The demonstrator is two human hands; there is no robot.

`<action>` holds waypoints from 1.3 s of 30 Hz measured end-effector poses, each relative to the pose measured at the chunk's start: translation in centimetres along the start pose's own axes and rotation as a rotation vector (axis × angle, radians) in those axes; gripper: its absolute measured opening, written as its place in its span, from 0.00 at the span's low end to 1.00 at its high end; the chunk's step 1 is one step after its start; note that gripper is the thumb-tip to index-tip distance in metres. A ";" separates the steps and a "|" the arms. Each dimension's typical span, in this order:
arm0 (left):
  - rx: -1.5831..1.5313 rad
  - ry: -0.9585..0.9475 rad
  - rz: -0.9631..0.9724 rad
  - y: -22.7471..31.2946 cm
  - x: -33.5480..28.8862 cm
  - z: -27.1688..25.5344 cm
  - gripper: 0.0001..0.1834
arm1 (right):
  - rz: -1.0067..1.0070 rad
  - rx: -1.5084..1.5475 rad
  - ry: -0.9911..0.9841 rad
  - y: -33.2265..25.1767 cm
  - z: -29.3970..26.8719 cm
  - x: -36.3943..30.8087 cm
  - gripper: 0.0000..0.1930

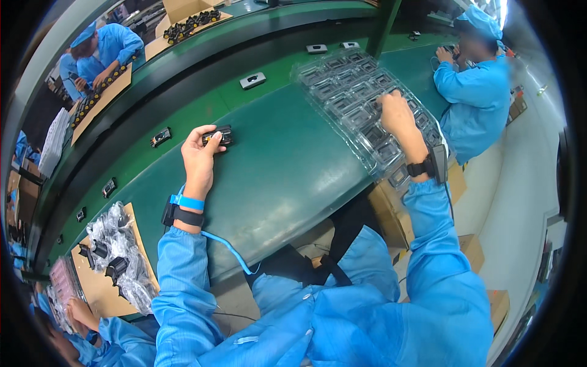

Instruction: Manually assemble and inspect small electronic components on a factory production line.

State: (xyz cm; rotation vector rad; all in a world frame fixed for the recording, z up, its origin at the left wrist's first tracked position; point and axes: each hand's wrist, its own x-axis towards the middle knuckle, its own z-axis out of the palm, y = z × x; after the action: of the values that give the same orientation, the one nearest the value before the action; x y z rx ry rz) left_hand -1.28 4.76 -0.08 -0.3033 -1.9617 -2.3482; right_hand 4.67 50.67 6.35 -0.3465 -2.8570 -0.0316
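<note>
My left hand [199,158] grips a small black device housing [225,135] between thumb and fingers, just above the green work surface [269,177]. To the right, my right hand [398,116] is over a clear plastic blister tray [342,92], with its fingers curled down toward one of the pockets. Whatever those fingers pinch, if anything, is hidden. Several tray pockets show dark square shapes, and it is unclear whether they are parts or moulded recesses. A blue strap with a coiled cord [229,248] circles my left wrist.
Beyond the work surface runs a green conveyor belt [214,101] carrying a silver-grey part [252,80] and black parts [161,137]. Left lies cardboard [92,284] with plastic-wrapped black pieces [125,251]. A co-worker [474,85] sits at right; others work at left.
</note>
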 end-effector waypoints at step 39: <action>-0.292 0.045 -0.019 0.3 -0.6 -0.5 0.20 | -0.726 1.059 -0.201 -29.5 1.5 1.1 0.09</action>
State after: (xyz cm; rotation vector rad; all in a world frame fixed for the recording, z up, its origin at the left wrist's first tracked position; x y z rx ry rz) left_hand -0.73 4.17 0.04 -0.2454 -1.6070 -2.6282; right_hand -3.71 22.35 5.52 0.9076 -2.5356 1.3349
